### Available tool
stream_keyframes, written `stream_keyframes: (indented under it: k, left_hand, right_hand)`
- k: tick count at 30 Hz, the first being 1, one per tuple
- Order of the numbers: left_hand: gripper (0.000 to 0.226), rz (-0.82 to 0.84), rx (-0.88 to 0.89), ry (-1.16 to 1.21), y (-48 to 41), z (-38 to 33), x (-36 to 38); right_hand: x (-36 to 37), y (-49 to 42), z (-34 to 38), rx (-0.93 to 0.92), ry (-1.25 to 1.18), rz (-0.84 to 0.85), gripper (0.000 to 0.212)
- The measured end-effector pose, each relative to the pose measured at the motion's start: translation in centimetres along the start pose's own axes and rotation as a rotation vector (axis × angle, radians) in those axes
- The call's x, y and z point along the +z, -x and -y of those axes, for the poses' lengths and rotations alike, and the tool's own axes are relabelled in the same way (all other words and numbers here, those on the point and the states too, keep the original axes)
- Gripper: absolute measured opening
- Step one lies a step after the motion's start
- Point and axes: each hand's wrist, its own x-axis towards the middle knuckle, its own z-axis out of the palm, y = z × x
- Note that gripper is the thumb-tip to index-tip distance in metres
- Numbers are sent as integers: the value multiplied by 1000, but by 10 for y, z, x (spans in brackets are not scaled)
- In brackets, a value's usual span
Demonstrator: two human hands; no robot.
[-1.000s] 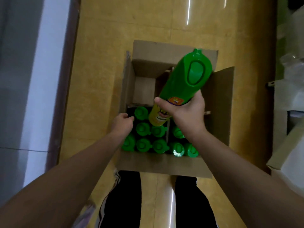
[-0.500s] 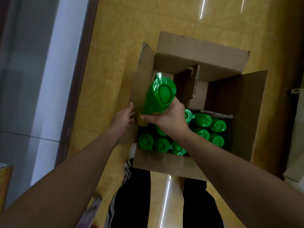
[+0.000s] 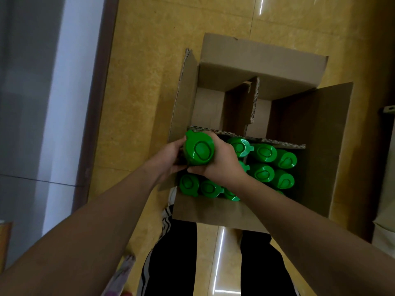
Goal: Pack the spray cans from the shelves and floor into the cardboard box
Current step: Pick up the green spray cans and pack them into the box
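Green cap up, the spray can [image 3: 199,149] is going down into the near-left corner of the cardboard box [image 3: 263,58], and both hands are doing the work. The right hand [image 3: 222,165] is wrapping fingers and thumb round the can just under the cap, taking the weight. The left hand [image 3: 168,157] is cupping the other side with its fingers curled against it, wedged between the can and the box's left wall. I'd judge it is steering the can so it drops straight into a gap in that block. The can is sitting higher than its neighbours, so it is not seated yet.

Around it the packed cans [image 3: 264,153] are standing upright, caps up and shoulder to shoulder, filling the near half. A cardboard divider [image 3: 255,99] is splitting the far half, which is showing bare bottom. The flaps are folding outward, leaving the mouth open.

The box is resting on a glossy yellow-brown tiled floor [image 3: 149,82] that is throwing back streaks of light. A pale wall [image 3: 64,103] with dark trim is running down the left, and dark trousers [image 3: 171,263] with side stripes are showing just behind the near flap.
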Motion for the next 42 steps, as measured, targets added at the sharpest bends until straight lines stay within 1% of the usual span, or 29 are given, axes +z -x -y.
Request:
stream_keyframes:
  k: [1, 3, 5, 6, 8, 10, 12, 15, 17, 20, 23, 28, 33, 36, 38, 40, 42]
  left_hand:
    - [33, 14, -8, -6, 1, 0, 2]
    - [37, 40, -17, -28, 3, 1, 5]
    - [40, 48, -25, -50, 1, 4, 8]
    - [39, 47, -25, -62, 0, 6, 9]
    - [32, 42, -28, -65, -2, 8, 10]
    - [35, 43, -54, -45, -2, 7, 11]
    - [45, 42, -66, -50, -4, 4, 10]
    - [66, -10, -45, -34, -9, 3, 6]
    - [72, -6, -40, -17, -9, 3, 5]
    - [65, 8, -44, -29, -10, 6, 2]
    - [57, -21, -51, -55, -10, 9, 4]
    - [47, -78, -92, -127, -11, 12, 8]
    - [43, -154, -144, -231, -15, 10, 9]
    - [41, -138, -149, -227, -21, 10, 6]
    - [51, -123, -114, -218, -27, 12, 2]
    - [73, -119, -140, -222, -28, 12, 1]
    - [91, -104, -158, -213, -34, 12, 3]
  right_hand:
    - [-5, 4, 0, -29, 20, 44, 102]
    - [-15, 13, 2, -120, 92, 148, 108]
    - [-22, 19, 4, -205, 199, 237, 105]
    - [-22, 21, 5, -236, 250, 265, 102]
    - [-20, 20, 5, -263, 312, 271, 96]
    - [-15, 17, 3, -252, 381, 262, 95]
    - [-10, 9, 0, -234, 486, 265, 93]
    - [-3, -6, -8, -223, 571, 239, 72]
    - [1, -16, -14, -197, 585, 239, 63]
    - [5, -26, -17, -217, 665, 253, 61]
    - [9, -28, -17, -243, 770, 256, 61]
    - [17, -28, -17, -206, 807, 289, 56]
    - [22, -33, -11, -178, 903, 384, 53]
    - [23, -37, -11, -208, 922, 394, 56]
    - [23, -38, -13, -247, 973, 375, 63]
    - [22, -41, -14, -278, 1030, 382, 68]
    - [22, -44, -16, -293, 1059, 396, 67]
